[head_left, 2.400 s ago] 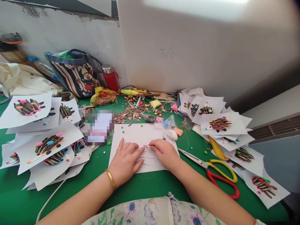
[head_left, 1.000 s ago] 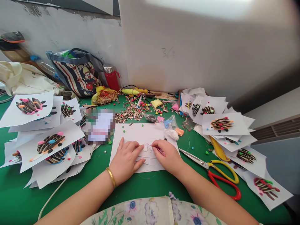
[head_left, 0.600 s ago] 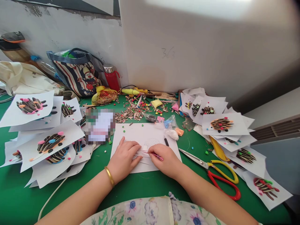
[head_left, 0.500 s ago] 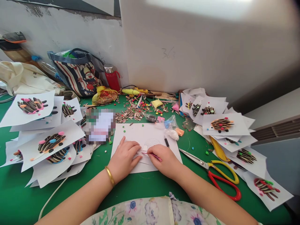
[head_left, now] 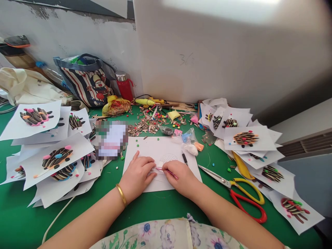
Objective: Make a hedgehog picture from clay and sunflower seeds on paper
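Observation:
A sheet of white paper (head_left: 150,147) lies before me, with a faint dotted oval drawing (head_left: 168,158) on it. My left hand (head_left: 140,173) rests palm down on the sheet's left part, fingers apart, the thumb pointing right. My right hand (head_left: 181,176) is closed in a pinch around a thin pink stick (head_left: 173,174). Its tip points left and ends close to my left fingertips, low over the paper. Between the hands is a small whitish patch, too small to make out. Beside my right hand lies a black pen (head_left: 184,158).
Paper sheets with seed hedgehogs are piled at left (head_left: 58,157) and right (head_left: 245,138). Red-and-yellow scissors (head_left: 246,197) lie open at right. Sunflower seeds (head_left: 145,124), bagged coloured clay (head_left: 190,138), a blurred phone (head_left: 112,140) and a red flask (head_left: 125,86) stand or lie further back.
The pink stick has shifted slightly left between my hands, and my right fingers with it. My left hand stays in nearly the same place.

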{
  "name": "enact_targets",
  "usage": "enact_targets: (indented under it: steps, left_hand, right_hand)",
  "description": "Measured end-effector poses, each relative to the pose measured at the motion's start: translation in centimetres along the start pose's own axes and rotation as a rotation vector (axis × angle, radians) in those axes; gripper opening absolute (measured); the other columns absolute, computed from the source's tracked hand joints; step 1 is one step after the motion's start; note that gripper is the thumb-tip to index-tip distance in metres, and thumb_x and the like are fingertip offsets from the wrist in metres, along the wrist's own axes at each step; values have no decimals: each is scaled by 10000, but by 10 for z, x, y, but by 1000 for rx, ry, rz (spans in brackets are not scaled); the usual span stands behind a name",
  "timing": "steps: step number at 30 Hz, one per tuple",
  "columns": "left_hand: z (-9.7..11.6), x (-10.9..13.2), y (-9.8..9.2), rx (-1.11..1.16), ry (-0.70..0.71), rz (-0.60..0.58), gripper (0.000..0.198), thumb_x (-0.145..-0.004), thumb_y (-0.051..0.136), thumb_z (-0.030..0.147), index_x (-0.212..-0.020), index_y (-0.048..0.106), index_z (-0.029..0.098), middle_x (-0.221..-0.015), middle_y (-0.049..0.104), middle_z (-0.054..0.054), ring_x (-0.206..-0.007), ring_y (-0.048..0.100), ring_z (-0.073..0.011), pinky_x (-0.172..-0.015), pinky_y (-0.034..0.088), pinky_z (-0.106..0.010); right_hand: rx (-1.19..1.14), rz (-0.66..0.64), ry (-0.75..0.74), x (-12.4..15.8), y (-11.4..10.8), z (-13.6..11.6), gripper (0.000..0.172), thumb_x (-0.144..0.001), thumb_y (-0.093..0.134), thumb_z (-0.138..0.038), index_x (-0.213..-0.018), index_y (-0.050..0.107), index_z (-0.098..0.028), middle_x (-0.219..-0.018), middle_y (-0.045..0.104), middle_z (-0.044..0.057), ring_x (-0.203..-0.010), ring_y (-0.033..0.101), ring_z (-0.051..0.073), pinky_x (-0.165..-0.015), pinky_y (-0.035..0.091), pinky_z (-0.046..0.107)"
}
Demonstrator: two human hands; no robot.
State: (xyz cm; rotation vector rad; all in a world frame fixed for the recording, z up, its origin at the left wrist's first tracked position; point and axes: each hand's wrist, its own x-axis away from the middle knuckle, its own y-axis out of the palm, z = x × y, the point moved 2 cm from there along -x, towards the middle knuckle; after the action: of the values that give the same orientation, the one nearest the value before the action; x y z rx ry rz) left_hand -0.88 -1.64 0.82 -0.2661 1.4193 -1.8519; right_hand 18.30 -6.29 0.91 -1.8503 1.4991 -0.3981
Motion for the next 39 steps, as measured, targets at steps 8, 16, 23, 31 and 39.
enact_targets:
  steps: [8,16,23,31,39]
  left_hand:
    - [0,0,1,-3,6,-4,198,-868,623,251,-1049,678,194,-1099,673,-79,-1023,622,-216,-1153,262,-594]
    - [5,1,-2,-107,83,-33,265,-929,547,240,-1165,659,285,-1132,654,-72,-1032,623,-212,-1121,303,-603]
    - [7,1,-5,-180,108,-81,287,-941,521,237,-1197,645,275,-1154,649,-79,-1041,622,-218,-1132,287,-608]
    - [8,0,-4,-196,105,-122,318,-920,554,282,-1230,625,292,-1159,637,-74,-1032,597,-243,-1128,264,-631]
    - [11,-2,-2,-183,74,-134,425,-867,624,351,-1284,586,276,-1113,632,-73,-1042,565,-279,-1142,215,-641]
  right_hand:
    - [-11,18,15,-1,-3,-2,129,-911,503,-145,-887,608,-216,-842,664,26,-804,602,169,-751,475,300]
    - [50,25,71,0,-9,-3,124,-824,541,-99,-800,593,-208,-719,604,-7,-695,554,147,-669,428,263]
    - [38,27,72,1,-12,-3,122,-803,542,-96,-785,581,-210,-720,606,-6,-693,552,148,-660,421,261]
    - [38,37,59,2,-11,-1,122,-794,542,-98,-781,575,-215,-720,613,-3,-693,553,151,-655,409,260]
    - [3,18,97,1,-13,-2,139,-773,535,-77,-783,581,-208,-710,609,-12,-669,545,138,-634,405,244]
